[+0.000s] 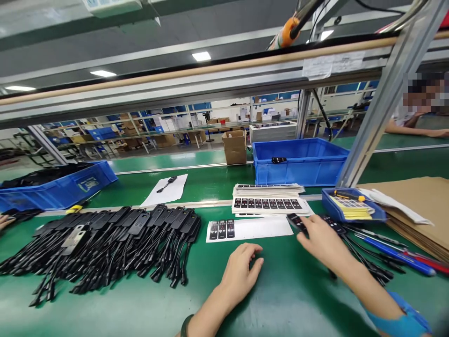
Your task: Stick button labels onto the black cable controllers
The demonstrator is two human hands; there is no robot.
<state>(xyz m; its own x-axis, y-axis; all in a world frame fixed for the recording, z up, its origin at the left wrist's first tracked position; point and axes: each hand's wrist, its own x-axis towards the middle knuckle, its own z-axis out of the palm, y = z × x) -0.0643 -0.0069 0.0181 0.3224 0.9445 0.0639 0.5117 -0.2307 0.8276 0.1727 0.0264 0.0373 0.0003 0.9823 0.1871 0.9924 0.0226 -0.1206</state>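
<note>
My left hand (242, 267) rests over the green bench, fingers loosely curled and thumb apart, with nothing in it. Near it lies a white label strip (261, 228) with three black labels at its left end. My right hand (323, 241) pinches a small flat black controller (296, 222) by the strip's right end. Partly hidden beyond that hand are more black controllers (335, 225), their cables running right. Behind the strip lie stacked sheets of black labels (268, 204). To the left, many black controllers with short cables (140, 224) are spread in overlapping rows.
A blue bin (301, 164) stands behind the sheets, a cardboard box (234, 147) beside it. Another blue bin (59, 187) is at far left. On the right are a small blue tray (351, 206), pens (400, 252) and cardboard (421, 206). Other people's arms show at both edges.
</note>
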